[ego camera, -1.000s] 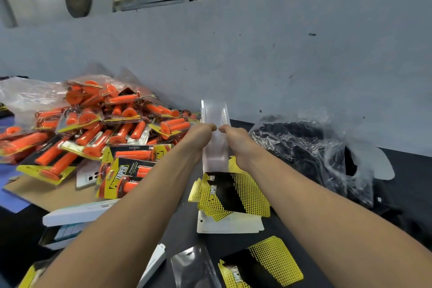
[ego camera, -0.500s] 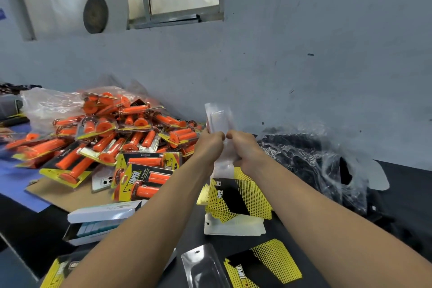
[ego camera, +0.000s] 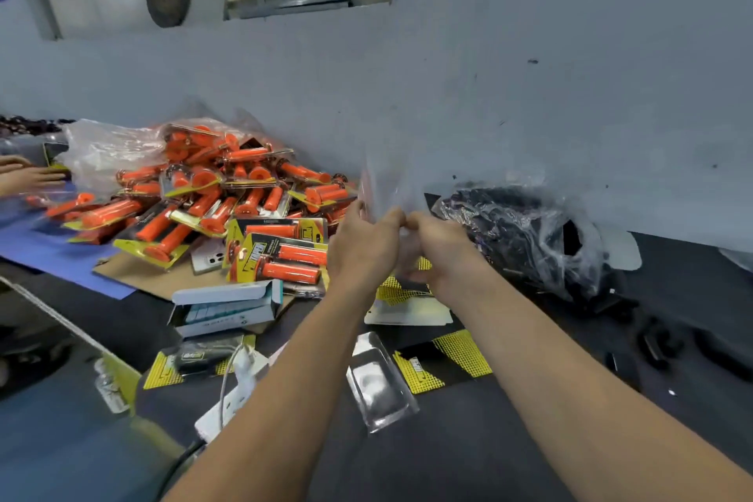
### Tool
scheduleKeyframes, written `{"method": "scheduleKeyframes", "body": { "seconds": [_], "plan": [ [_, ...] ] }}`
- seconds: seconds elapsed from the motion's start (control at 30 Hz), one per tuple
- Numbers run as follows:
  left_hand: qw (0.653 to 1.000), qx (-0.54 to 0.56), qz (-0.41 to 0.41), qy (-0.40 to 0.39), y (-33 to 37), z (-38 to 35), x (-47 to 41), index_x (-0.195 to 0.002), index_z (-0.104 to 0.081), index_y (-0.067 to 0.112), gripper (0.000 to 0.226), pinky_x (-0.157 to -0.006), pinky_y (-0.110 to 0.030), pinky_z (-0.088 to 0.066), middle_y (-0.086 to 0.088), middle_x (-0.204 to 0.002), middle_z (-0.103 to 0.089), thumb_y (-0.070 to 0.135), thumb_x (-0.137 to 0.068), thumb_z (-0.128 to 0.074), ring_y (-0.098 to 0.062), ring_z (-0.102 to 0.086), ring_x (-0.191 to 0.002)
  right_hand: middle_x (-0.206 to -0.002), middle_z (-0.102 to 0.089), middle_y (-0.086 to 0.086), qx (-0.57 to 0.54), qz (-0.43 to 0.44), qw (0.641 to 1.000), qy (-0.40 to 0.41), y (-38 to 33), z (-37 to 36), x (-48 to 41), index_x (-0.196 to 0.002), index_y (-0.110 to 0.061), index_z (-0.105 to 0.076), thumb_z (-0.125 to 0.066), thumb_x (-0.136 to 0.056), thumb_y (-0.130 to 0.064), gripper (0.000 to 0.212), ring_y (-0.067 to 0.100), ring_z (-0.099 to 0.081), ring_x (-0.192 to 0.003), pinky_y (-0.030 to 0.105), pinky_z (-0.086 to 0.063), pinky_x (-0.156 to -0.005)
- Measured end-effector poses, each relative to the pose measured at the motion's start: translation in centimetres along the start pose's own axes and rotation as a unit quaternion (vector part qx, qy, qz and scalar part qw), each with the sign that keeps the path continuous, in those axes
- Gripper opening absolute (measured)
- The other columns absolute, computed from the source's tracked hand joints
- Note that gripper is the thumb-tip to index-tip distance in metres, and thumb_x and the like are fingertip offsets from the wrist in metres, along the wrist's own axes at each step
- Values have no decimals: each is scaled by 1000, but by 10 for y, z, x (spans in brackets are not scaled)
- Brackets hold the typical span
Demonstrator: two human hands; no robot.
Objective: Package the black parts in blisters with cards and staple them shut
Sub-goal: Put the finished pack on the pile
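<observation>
My left hand (ego camera: 362, 245) and my right hand (ego camera: 438, 249) meet in mid-air over the black table, both gripping a clear plastic blister (ego camera: 381, 187) that stands up blurred between them. Under them lies a stack of yellow-and-black cards (ego camera: 401, 291) on white blisters. Nearer me an empty clear blister (ego camera: 379, 383) lies flat beside a single yellow-and-black card (ego camera: 446, 361). A clear bag of black parts (ego camera: 517, 232) sits to the right against the wall, and loose black parts (ego camera: 660, 342) lie at the right.
A heap of packaged orange grips (ego camera: 228, 200) fills the left on cardboard and blue sheet. A white box (ego camera: 226, 306), a white power strip (ego camera: 234, 391) with cable and a small bottle (ego camera: 108, 385) lie near the front edge. Another person's hands (ego camera: 24, 173) show at far left.
My two hands have come closer together on the blister and drawn toward me, and the blister now looks blurred. The view has tilted down and right, showing more of the table.
</observation>
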State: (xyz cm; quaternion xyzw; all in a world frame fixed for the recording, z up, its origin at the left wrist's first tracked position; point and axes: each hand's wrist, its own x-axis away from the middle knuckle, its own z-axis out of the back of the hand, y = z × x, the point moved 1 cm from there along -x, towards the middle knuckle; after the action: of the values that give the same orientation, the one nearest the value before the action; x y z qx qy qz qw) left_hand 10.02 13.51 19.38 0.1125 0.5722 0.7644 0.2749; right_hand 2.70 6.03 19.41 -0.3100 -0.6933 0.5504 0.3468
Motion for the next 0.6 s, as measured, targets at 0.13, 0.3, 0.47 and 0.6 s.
{"method": "scheduleKeyframes", "body": {
  "seconds": [0.13, 0.3, 0.47, 0.6],
  "plan": [
    [1000, 12, 20, 2, -35, 6, 50, -131, -52, 41, 66, -87, -45, -51, 13, -113, -63, 61, -69, -57, -18, -61, -103, -85, -69, 4, 26, -25, 999, -11, 40, 11, 47, -98, -14, -70, -57, -97, -16, 14, 13, -64, -66, 33, -54, -64],
    [997, 14, 79, 5, -85, 7, 96, -124, -55, 38, 60, -93, -47, -52, 11, -114, -66, 59, -68, -54, -18, -62, -103, -89, -66, 10, 88, -61, 994, -36, 87, 18, 72, -91, -14, -67, -57, -95, -12, 11, 24, -61, -77, 39, -49, -68],
    [984, -102, 142, -18, -117, 2, 110, -129, -58, 31, 68, -92, -42, -47, 1, -122, -68, 67, -74, -39, -27, -63, -110, -99, -77, 8, 193, -100, 975, -45, 122, 25, 68, -106, -13, -73, -61, -90, -27, 25, 25, -73, -86, 36, -56, -67],
    [979, -119, 160, -45, -123, 6, 104, -125, -60, 36, 72, -91, -40, -45, 3, -120, -68, 75, -71, -35, -25, -63, -109, -105, -75, 8, 259, -63, 963, -28, 129, 24, 56, -112, -11, -72, -59, -86, -34, 37, 28, -71, -98, 45, -59, -90]
  ]
}}
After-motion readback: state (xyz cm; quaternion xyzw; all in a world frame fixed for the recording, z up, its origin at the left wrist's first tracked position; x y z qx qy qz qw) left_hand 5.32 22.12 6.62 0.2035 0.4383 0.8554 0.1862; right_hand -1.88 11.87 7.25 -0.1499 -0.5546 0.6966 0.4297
